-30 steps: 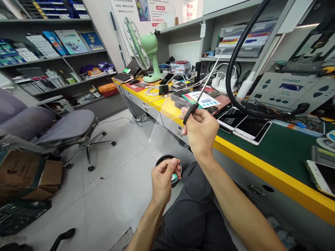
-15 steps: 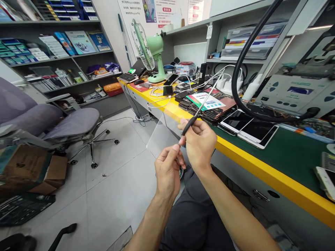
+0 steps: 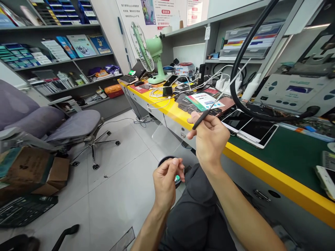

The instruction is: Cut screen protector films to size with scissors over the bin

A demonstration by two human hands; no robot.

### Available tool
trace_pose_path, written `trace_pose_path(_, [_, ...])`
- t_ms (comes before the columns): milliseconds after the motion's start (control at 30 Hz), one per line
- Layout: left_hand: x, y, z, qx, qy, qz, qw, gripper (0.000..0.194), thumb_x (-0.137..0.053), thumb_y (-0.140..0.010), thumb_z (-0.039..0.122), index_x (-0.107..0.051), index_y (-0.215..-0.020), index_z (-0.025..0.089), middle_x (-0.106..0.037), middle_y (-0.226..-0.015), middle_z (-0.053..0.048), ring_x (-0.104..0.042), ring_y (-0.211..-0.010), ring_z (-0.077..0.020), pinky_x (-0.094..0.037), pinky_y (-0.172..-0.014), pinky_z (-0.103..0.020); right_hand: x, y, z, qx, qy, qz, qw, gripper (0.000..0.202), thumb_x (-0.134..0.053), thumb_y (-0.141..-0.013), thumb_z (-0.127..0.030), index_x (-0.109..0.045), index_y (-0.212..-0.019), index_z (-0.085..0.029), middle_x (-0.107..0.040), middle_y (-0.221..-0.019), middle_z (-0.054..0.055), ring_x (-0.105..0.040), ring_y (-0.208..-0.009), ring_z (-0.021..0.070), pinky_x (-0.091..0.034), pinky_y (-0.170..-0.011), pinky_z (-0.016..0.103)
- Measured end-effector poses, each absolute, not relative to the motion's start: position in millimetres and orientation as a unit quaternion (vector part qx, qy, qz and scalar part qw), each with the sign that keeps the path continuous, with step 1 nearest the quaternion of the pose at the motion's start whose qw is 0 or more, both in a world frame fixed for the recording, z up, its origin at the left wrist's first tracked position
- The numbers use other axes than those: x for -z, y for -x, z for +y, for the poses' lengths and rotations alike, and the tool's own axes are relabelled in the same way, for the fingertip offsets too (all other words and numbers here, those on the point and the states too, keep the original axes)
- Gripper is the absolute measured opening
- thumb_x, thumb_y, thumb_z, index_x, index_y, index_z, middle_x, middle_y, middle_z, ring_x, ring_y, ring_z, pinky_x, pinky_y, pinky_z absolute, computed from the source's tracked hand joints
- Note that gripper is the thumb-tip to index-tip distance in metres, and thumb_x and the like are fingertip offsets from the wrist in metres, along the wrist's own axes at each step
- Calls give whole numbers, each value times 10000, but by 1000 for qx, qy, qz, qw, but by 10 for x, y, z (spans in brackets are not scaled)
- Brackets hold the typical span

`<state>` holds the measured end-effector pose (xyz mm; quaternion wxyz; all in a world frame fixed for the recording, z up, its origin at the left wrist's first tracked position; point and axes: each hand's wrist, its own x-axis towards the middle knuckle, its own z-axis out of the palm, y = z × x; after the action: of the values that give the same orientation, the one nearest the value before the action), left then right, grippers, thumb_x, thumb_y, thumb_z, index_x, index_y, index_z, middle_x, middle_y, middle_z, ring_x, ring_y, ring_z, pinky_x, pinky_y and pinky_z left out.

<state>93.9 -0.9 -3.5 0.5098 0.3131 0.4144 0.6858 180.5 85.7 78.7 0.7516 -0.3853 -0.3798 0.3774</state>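
Blk-handled tool (image 3: 206, 114) slants up, tip at 1 o'clock, in my R hand (image 3: 212, 139), fingers curled round the handle. L hand (image 3: 165, 179) at 7 o'clock, fingertips pinched; can't tell on what. Table's yellow edge (image 3: 261, 169) runs 10 to 4 o'clock; open flr (image 3: 123, 170) approx 8.

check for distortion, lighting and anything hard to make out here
Head view: room light is bright and fairly even; head view: the chair and cardboard box look stretched toward the left edge, as with a wide lens; head view: the dark-handled tool in the right hand stands out, but whether the left hand pinches anything is too fine to tell.
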Motion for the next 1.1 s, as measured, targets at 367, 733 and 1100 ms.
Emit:
trace_pose_path(367, [-76,-680,29,-724,-308,381,485,173,-772,-808,262,-770,-946,158,-678,-747,-35,-555,-548,-105,-443,-484,-242,-803,-1773,813,-410,395,-397,720,247,-792,-768,-353,-674,-800,-138,-677,-581,-17,-533,-361,85,-424,-365,198])
trace_pose_path(733, [-33,-685,-21,-719,-340,385,468,132,-731,-857,274,-768,-900,155,-675,-719,-29,-563,-518,-106,-457,-494,-253,-824,-1793,813,-426,400,-427,690,252,-806,-748,-351,-678,-800,-139,-757,-727,41,-524,-341,73,-428,-332,201])
trace_pose_path(1100, [-174,-503,-49,-766,-293,379,429,81,-749,-840,231,-688,-831,178,-600,-630,18,-537,-521,-101,-432,-486,-229,-845,-1865,816,-430,392,-474,661,213,-793,-766,-322,-689,-813,-142,-757,-746,40,-521,-345,72,-448,-336,210])
